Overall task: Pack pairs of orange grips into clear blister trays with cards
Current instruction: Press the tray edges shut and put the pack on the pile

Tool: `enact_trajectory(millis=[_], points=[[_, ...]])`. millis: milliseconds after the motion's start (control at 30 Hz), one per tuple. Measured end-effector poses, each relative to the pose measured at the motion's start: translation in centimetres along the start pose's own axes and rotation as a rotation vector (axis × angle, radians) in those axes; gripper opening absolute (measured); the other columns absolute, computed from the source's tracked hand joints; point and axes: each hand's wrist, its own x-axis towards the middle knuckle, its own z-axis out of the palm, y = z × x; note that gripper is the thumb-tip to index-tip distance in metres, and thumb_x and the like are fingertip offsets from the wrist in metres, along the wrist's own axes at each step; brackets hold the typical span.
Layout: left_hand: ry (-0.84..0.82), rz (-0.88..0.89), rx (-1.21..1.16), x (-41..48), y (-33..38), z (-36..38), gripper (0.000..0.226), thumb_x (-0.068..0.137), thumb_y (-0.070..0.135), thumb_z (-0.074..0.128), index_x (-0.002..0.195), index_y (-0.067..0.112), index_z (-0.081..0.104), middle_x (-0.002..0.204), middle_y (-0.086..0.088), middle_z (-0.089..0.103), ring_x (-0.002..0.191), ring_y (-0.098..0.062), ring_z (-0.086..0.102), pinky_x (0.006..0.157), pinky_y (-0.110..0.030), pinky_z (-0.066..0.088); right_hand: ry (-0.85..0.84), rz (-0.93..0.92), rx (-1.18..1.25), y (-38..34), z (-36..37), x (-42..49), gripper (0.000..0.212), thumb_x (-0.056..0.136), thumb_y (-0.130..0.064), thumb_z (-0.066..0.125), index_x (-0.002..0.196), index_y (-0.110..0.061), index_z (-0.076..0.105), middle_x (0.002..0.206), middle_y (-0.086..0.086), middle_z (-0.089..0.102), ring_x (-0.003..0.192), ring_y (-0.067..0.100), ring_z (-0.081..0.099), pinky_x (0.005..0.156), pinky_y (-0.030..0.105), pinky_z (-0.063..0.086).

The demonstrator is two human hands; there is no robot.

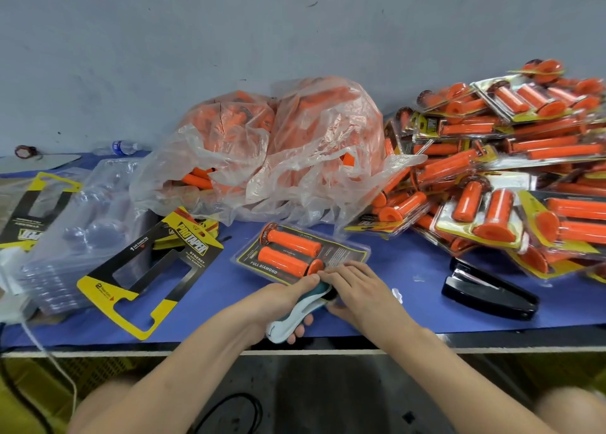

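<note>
A clear blister tray with a black and yellow card and two orange grips lies on the blue table in front of me. My left hand grips a white and teal stapler at the tray's near edge. My right hand rests on the stapler's head and the tray's near corner, fingers laid flat. Loose orange grips fill clear plastic bags behind the tray.
Yellow and black cards and a stack of empty clear trays lie at the left. A heap of packed trays covers the right. A black stapler lies right of my hands. A water bottle lies at the back left.
</note>
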Motion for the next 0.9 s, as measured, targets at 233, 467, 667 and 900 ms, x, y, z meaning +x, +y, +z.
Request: enact_trajectory(millis=[233, 467, 667, 900], points=[[-0.093, 0.006, -0.014, 0.0, 0.7, -0.7, 0.063, 0.086, 0.071, 0.053, 0.102, 0.011, 0.065, 0.071, -0.010, 0.065, 0.051, -0.020, 0.059, 0.044, -0.025, 0.048, -0.039, 0.073, 0.028, 0.1, -0.2, 0.1, 0.053, 0.075, -0.023, 0.082, 0.123, -0.009, 0.064, 0.105, 0.003, 0.069, 0.095, 0.023, 0.067, 0.088, 0.036, 0.054], [0.280, 0.088, 0.466, -2.0, -1.8, -8.8, 0.083, 0.061, 0.099, 0.040, 0.060, 0.018, 0.055, 0.058, -0.002, 0.062, 0.051, -0.020, 0.058, 0.053, -0.028, 0.042, -0.024, -0.003, -0.070, 0.3, 0.0, -0.2, 0.024, 0.085, -0.027, 0.076, 0.107, -0.026, 0.071, 0.099, -0.004, 0.067, 0.086, 0.020, 0.065, 0.086, 0.035, 0.054], [0.823, 0.203, 0.911, -1.7, -4.3, -13.1, 0.084, 0.080, 0.084, 0.012, 0.060, 0.015, 0.057, 0.066, -0.002, 0.054, 0.068, -0.023, 0.056, 0.057, -0.035, 0.037, 0.103, 0.056, -0.081, -0.3, -0.2, 0.6, 0.017, 0.084, -0.021, 0.074, 0.101, -0.024, 0.073, 0.094, -0.004, 0.068, 0.083, 0.023, 0.065, 0.084, 0.038, 0.053], [0.803, 0.829, 1.146, -1.8, -0.8, -8.4, 0.070, 0.085, 0.069, 0.042, 0.131, 0.018, 0.056, 0.119, -0.003, 0.056, 0.110, -0.025, 0.053, 0.093, -0.042, 0.047, 0.280, 0.101, -0.043, -1.0, -5.1, 5.7, 0.004, 0.090, -0.014, 0.066, 0.092, -0.014, 0.070, 0.089, 0.001, 0.066, 0.087, 0.031, 0.062, 0.094, 0.041, 0.044]])
